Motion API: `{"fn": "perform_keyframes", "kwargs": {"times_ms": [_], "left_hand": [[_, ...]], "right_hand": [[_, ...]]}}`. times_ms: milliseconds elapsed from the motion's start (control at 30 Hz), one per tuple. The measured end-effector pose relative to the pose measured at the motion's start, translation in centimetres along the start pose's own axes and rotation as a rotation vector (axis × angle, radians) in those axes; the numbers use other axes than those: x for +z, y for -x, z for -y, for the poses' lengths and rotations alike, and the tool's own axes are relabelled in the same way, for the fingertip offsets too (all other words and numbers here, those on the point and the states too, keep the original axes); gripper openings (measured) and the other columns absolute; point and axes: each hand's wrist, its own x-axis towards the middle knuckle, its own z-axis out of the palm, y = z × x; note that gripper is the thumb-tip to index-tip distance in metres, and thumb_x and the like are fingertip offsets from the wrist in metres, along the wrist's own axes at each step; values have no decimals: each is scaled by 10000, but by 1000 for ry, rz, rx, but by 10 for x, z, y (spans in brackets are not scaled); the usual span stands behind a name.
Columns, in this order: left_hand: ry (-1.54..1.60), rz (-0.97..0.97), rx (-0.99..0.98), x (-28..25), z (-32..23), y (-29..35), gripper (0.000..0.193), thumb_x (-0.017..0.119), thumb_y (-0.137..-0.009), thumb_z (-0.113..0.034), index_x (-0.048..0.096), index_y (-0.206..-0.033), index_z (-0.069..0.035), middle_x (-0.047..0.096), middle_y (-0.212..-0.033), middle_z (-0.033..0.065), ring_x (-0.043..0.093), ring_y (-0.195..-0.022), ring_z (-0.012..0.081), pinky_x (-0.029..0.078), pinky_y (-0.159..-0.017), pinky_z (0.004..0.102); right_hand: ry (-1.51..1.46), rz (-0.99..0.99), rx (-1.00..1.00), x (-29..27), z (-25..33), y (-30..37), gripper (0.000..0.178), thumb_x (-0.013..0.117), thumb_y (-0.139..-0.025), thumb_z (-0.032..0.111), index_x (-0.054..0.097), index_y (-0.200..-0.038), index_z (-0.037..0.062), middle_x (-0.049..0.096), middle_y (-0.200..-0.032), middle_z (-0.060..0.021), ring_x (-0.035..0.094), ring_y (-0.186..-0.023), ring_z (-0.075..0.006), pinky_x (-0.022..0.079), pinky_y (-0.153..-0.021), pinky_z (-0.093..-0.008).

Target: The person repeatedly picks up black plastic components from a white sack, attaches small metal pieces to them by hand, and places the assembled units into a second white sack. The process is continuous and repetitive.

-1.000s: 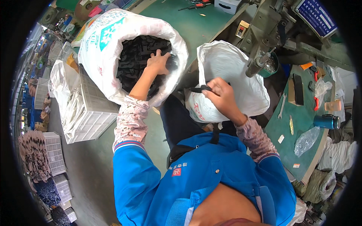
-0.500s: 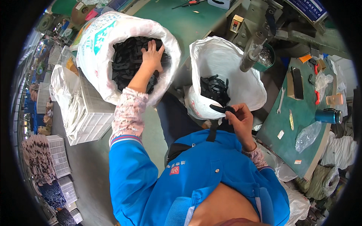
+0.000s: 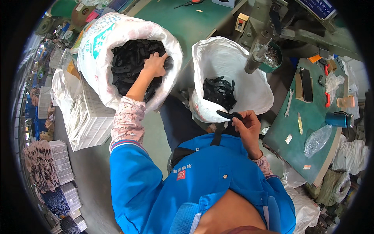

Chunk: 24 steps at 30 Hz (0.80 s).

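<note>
My left hand (image 3: 154,65) reaches into a large white woven sack (image 3: 102,74) filled with black curved plastic pieces (image 3: 130,58). Its fingers are bent and closed down among the pieces near the right side of the opening. The fingertips are hidden, so what they grip cannot be seen. Between the thumb and fingers of my right hand (image 3: 248,126) is a single black curved plastic piece (image 3: 229,114), held just outside the near rim of a second white sack (image 3: 249,89). A smaller heap of similar black pieces (image 3: 219,91) lies inside that sack.
A machine's metal post (image 3: 257,58) stands over the right sack's rim, beside a green tub of small metal parts (image 3: 272,58). On the green bench at right lie a wrench (image 3: 289,103), a phone (image 3: 307,85) and a blue flask (image 3: 339,119). White crates (image 3: 93,124) stand at left.
My left hand's spread fingers have curled down into the black pieces. My right hand still holds its piece in nearly the same place. The view has shifted slightly.
</note>
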Motion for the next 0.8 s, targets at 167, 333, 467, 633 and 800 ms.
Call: {"fn": "perform_keyframes", "kwargs": {"times_ms": [167, 333, 467, 633, 800], "left_hand": [[-4, -73, -11, 1, -4, 9, 711, 617, -697, -88, 400, -1364, -205, 550, -1061, 278, 575, -985, 441, 503, -836, 453], [404, -297, -252, -25, 46, 7, 813, 638, -677, -167, 336, -1431, -179, 607, -1081, 276, 598, -1038, 402, 476, -920, 429], [1498, -321, -418, -29, 108, 18, 549, 685, -684, -92, 533, -1199, 25, 667, -933, 152, 661, -867, 286, 554, -753, 384], [2286, -470, -350, -8, 104, 38, 183, 644, -762, -5, 549, -916, 22, 589, -938, 149, 607, -932, 324, 517, -854, 597], [2572, -582, -335, 11, 104, 46, 127, 620, -785, -15, 532, -875, 2, 568, -893, 138, 598, -913, 299, 482, -895, 625]], "right_hand": [[12, -67, -4, -1, 5, -1, 183, 687, -854, 63, 526, -941, 47, 605, -802, -4, 565, -692, -44, 424, -569, -164], [24, -62, -17, -4, 6, 3, 181, 683, -855, 55, 535, -958, 41, 605, -829, -4, 560, -713, -44, 427, -594, -168], [-15, -73, -60, -3, 10, -1, 176, 677, -859, 56, 561, -989, 32, 606, -870, -4, 553, -758, -50, 430, -655, -180], [-49, -37, -8, 2, 9, -9, 154, 652, -880, 84, 610, -1009, 11, 624, -933, -12, 564, -870, -86, 428, -810, -210], [-128, 105, -49, 16, 14, -18, 171, 608, -913, 88, 585, -1060, 4, 625, -930, -35, 596, -898, -112, 454, -833, -242]]}}
